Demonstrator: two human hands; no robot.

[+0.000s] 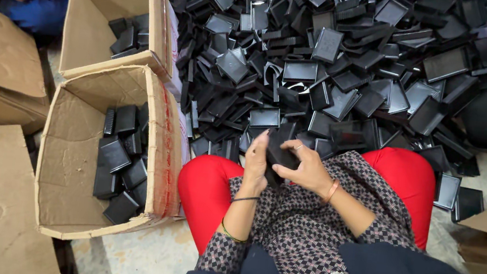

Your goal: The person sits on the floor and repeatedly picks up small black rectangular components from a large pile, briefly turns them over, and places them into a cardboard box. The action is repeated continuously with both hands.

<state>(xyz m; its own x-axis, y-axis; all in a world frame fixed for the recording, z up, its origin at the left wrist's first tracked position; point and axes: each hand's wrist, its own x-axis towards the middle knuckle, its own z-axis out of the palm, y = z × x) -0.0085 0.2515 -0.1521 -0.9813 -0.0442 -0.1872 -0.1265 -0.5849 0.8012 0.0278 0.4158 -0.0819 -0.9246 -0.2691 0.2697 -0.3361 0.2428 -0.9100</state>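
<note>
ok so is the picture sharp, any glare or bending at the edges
Head view: mostly sharp, soft even light, no hard shadows; pale sheen on the black trays in the pile; the cardboard boxes lean outward from wide-angle bending; both hands on a black tray are in focus.

Soft, even daylight fills the scene, with no hard shadows. The heap of black plastic trays (339,62) catches pale glints on its flat faces, while gaps between them sink into black. The cardboard boxes (74,153) are shaded inside. Focus is sharp at the centre; straight edges bow slightly toward the corners.
</note>
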